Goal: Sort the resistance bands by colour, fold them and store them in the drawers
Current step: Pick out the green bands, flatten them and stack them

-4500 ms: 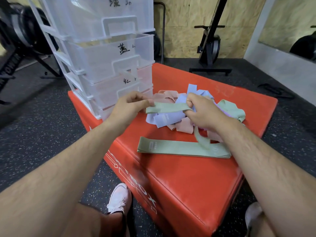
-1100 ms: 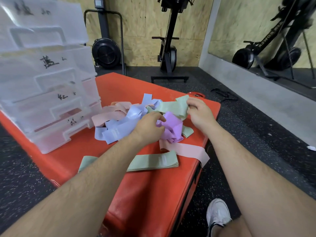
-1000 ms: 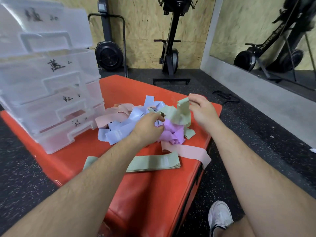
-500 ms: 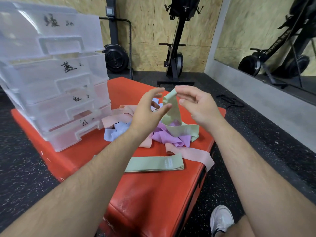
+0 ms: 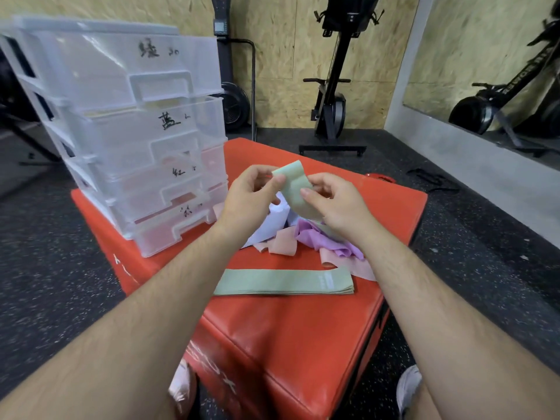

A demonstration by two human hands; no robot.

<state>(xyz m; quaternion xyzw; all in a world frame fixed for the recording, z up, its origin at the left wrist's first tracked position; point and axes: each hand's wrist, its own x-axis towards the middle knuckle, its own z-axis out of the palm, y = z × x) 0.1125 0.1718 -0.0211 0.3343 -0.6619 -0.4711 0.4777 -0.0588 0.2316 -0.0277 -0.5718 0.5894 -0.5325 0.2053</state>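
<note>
Pinching a pale green band (image 5: 294,189) near its upper end, the left hand (image 5: 250,197) has thumb and fingers curled onto it, while the right hand (image 5: 335,204) grips the same band just lower down. The band is held up above the middle of the red box (image 5: 303,334), and its tail runs down into a loose pile of bands (image 5: 315,237) in lilac, purple and pink on the box top. A flat stack of green bands (image 5: 283,281) lies on the box nearer its front edge. A clear drawer unit (image 5: 145,140) with four hand-labelled drawers stands on the box's left end
</note>
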